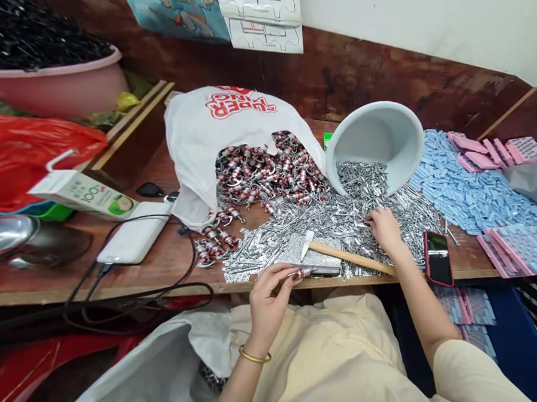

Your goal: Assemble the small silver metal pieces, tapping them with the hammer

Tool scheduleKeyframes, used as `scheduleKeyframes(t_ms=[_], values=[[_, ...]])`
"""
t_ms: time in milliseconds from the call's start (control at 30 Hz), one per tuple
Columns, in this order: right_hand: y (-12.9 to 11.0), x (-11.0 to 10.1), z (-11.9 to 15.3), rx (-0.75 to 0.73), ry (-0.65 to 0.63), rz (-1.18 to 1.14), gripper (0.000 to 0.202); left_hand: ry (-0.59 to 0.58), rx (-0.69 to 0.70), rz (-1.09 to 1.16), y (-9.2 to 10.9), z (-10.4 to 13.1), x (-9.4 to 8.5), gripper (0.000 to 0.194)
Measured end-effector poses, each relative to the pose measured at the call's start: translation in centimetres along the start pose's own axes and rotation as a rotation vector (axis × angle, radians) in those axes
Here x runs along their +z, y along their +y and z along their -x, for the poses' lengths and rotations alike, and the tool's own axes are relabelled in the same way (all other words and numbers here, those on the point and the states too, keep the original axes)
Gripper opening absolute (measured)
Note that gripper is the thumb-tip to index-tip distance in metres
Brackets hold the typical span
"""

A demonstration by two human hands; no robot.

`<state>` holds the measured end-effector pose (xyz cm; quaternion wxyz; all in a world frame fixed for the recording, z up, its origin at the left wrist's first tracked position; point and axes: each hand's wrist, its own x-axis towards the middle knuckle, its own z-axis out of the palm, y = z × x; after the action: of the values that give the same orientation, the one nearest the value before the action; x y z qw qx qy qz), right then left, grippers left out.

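Red-cased phone, white power bank, drink carton

White plastic bag: red letters, partly folded, "UPER" and "ING" legible. Drink carton: green "100". Wall sheets: small print, unreadable.

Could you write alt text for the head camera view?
A person's left hand holds a small red-and-silver metal piece while the right hand touches a heap of silver parts on a workbench. A hammer lies between the hands; behind are a tipped grey bucket and an open white bag of similar pieces.
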<state>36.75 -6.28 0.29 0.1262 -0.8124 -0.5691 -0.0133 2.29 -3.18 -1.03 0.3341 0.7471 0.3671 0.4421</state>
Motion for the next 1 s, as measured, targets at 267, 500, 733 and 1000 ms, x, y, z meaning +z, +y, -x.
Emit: scheduleKeyframes(t_ms=[267,500,733,1000], values=[[-2.5,-0.4,1.7,-0.006,0.174,-0.407,0.021,0.08,0.086,-0.073,-1.8,-0.3,0.1,0.011],[-13.7,1.1,4.8,-0.489,-0.069,-0.685,0.02,0.056,0.118,-0.088,-2.0,-0.3,-0.2,0.012],[-16.1,3.2,4.5,-0.664,-0.055,-0.418,0.023,0.073,0.157,-0.075,-2.6,0.2,-0.2,0.013],[-16.0,2.8,4.6,-0.72,-0.043,-0.327,0.023,0.041,0.112,-0.047,-2.7,0.2,-0.3,0.015]])
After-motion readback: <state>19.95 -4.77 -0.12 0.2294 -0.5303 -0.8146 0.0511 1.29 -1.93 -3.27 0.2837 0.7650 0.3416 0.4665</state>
